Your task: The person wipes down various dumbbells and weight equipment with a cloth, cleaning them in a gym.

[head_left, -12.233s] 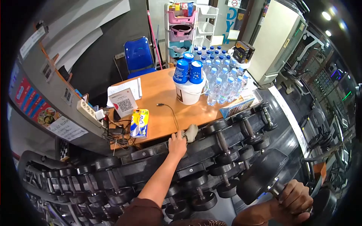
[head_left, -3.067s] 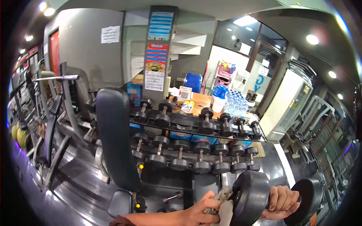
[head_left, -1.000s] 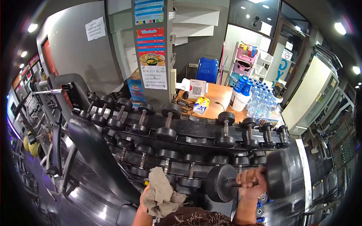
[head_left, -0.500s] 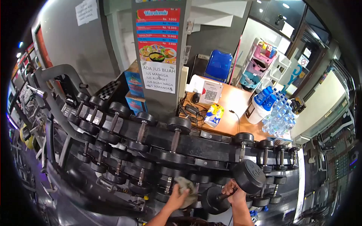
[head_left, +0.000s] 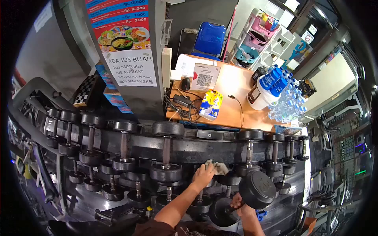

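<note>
Dumbbell fills the lower middle of the frame, its handle clenched in the right hand, with one black head raised toward the rack and the other low near the bottom edge. Just left of it, the left hand presses a crumpled grey cloth against the front of the dumbbell rack, beside an empty spot in the top row between two seated dumbbells. Wiping well here seems to mean keeping the cloth flat under the palm and working along the rail and cradle, while the right hand holds the weight level and clear of the neighbouring heads, since a heavy end swinging in could knock the racked pieces or pinch the fingers of the wiping hand. More dumbbells sit on lower tiers at the lower left. Beyond the rack, in the upper middle, a wooden surface carries a QR-code stand, a yellow and blue packet, cables, a white bucket topped with blue cups and a cluster of water bottles. Further off stand a blue chair and a pillar with a juice poster.
</note>
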